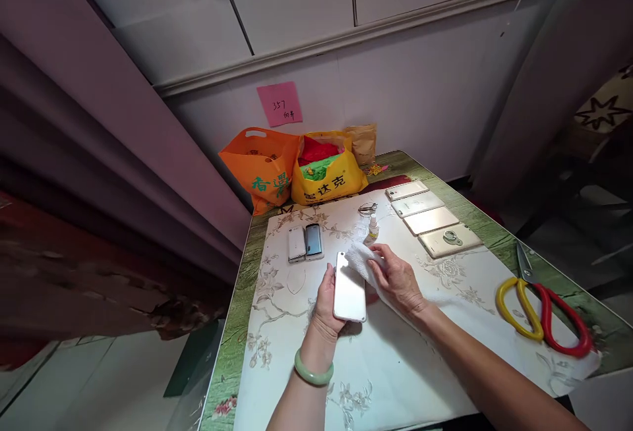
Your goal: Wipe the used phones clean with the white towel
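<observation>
1. Your left hand (327, 302) is clamped along the near-left edge of a white phone (351, 292), thumb up its side. The shadow suggests it is held clear of the tabletop; the grip probably leaves most of the upper surface bare.
2. Your right hand (400, 279) is closed, fingers pinching a white cloth (363, 261) over the phone's upper right corner. Bunched this way, it likely puts padding between fingertips and phone.
3. Green bangle (314, 370) on your left wrist, below the phone and apart from it.
4. Just beyond the cloth: a small bottle (372, 230), upright, perhaps put there for easy reach. It's the nearest thing your right knuckles could tip.
5. Beyond your left hand: a pair of phones (297, 244) side by side, well apart from it.
6. Out past your right hand: a row of four phones (432, 220), seemingly lined up to keep them sorted.
7. Right of your right forearm: scissors (544, 316), well off.
8. Farthest out: orange bag (260, 167) and yellow bag (329, 180), blocking the table's back edge.
</observation>
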A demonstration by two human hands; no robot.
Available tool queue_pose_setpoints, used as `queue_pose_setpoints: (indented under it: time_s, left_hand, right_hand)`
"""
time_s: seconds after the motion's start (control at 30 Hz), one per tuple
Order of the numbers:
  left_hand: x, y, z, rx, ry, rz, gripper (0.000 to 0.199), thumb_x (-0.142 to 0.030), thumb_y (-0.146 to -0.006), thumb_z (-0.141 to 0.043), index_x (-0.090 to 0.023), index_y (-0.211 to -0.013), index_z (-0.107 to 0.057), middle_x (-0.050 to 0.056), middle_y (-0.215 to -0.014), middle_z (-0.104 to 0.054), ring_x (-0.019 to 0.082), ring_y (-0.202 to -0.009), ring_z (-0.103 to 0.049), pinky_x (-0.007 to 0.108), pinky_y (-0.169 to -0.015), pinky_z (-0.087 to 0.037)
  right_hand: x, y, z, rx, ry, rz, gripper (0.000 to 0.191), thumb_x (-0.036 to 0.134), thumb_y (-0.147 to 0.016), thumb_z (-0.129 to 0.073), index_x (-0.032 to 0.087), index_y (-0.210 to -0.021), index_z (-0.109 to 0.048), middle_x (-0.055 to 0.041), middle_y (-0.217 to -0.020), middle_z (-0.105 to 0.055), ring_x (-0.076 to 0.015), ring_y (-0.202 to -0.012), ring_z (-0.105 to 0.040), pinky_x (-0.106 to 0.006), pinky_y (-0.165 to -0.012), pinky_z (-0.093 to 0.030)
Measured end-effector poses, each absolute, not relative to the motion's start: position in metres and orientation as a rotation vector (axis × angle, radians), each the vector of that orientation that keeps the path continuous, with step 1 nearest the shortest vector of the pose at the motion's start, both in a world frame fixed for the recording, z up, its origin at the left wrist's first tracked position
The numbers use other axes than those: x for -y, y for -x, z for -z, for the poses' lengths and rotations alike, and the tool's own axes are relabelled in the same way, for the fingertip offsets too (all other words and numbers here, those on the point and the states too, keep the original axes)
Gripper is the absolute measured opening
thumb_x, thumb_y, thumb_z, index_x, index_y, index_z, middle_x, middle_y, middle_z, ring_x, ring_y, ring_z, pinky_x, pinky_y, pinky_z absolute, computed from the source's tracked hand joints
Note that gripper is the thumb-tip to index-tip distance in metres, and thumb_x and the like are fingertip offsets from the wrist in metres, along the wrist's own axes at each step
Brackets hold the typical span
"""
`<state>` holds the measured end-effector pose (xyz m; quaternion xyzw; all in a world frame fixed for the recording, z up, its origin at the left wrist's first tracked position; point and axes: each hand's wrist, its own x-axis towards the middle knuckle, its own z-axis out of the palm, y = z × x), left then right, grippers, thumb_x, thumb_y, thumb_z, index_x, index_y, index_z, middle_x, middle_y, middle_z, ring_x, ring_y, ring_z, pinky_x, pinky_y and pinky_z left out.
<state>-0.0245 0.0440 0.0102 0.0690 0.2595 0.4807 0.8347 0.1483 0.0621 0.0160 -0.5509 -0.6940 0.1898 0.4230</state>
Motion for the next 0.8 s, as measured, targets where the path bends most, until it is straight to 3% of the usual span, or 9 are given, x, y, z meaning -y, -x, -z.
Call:
queue_pose_setpoints:
  time_s: [0.13,0.3,0.53,0.7,0.8]
  left_hand:
    - [-0.045,0.024,-0.009,-0.573,-0.136,-1.008,0.051,-0.058,-0.093,-0.053,-0.013,-0.11,-0.07,0.014,-0.097,-0.077,0.029,-0.088,-0.074,0.046,-0.086,-0.056]
    - [-0.043,0.019,-0.01,-0.645,-0.157,-1.068,0.049,-0.057,-0.093,-0.054,-0.015,-0.113,-0.069,0.013,-0.097,-0.077,0.027,-0.084,-0.073,0.041,-0.082,-0.056]
    - [-0.039,0.017,-0.006,-0.668,-0.097,-1.056,0.047,-0.056,-0.092,-0.057,-0.015,-0.114,-0.067,0.009,-0.096,-0.077,0.022,-0.079,-0.072,0.033,-0.075,-0.055]
    - [-0.031,0.017,-0.009,-0.663,-0.127,-1.059,0.054,-0.062,-0.093,-0.05,-0.014,-0.109,-0.068,0.009,-0.087,-0.076,0.022,-0.075,-0.071,0.032,-0.071,-0.055]
    - [-0.029,0.013,-0.014,-0.638,-0.195,-1.089,0.066,-0.065,-0.094,-0.044,-0.009,-0.118,-0.067,0.017,-0.1,-0.076,0.028,-0.093,-0.072,0.038,-0.086,-0.054]
  right_hand:
    - [-0.07,-0.152,-0.027,1.761,1.248,-0.569,0.022,0.033,-0.097,-0.052,0.025,-0.116,-0.061,-0.0019,-0.102,-0.073,-0.018,-0.085,-0.07,-0.026,-0.075,-0.051]
    - [-0.074,-0.148,-0.004,1.981,1.172,-0.388,0.021,0.031,-0.098,-0.054,0.027,-0.112,-0.07,-0.0053,-0.115,-0.071,-0.0233,-0.104,-0.066,-0.034,-0.087,-0.052]
    - [-0.067,-0.147,0.006,2.096,1.127,-0.324,0.048,0.039,-0.094,-0.061,0.021,-0.138,-0.056,-0.0126,-0.13,-0.064,-0.0269,-0.112,-0.063,-0.038,-0.093,-0.052]
    - [-0.056,-0.152,-0.013,2.288,0.935,-0.423,0.038,0.04,-0.092,-0.065,0.026,-0.127,-0.065,-0.0102,-0.127,-0.066,-0.027,-0.104,-0.064,-0.041,-0.092,-0.05]
    - [-0.051,-0.158,-0.023,2.44,0.6,-0.601,0.033,0.05,-0.091,-0.066,0.029,-0.116,-0.072,-0.0057,-0.114,-0.072,-0.0233,-0.095,-0.065,-0.037,-0.089,-0.05]
